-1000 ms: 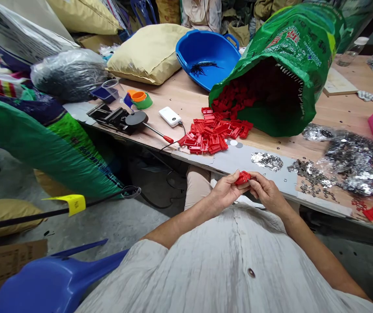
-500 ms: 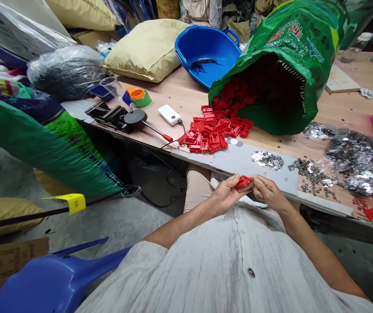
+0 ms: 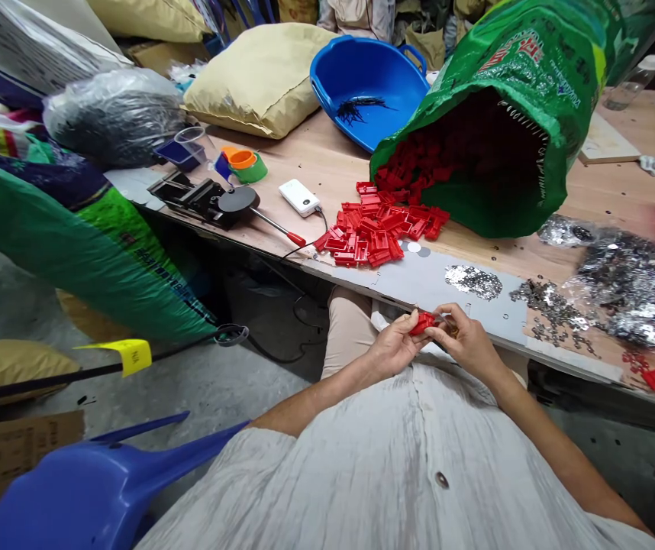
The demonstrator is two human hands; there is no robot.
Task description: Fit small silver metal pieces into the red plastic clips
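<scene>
Just off the table's front edge, my left hand grips a small red plastic part between thumb and fingers. My right hand is closed in a pinch at that part's right end; whatever its fingertips hold is too small to name. Beyond my hands, a heap of similar red plastic parts spills from a green woven sack. Small flat metal pieces lie on a grey sheet to the right, beside a pile of darker small metal pieces.
A black hand press with a red-tipped lever stands left on the table, near a white power bank. Behind are a blue basin and a beige sack. A blue plastic chair is at lower left.
My right hand's fingers have shifted and bent more over the red part's right end. My left hand keeps its hold. The view has tilted slightly.
</scene>
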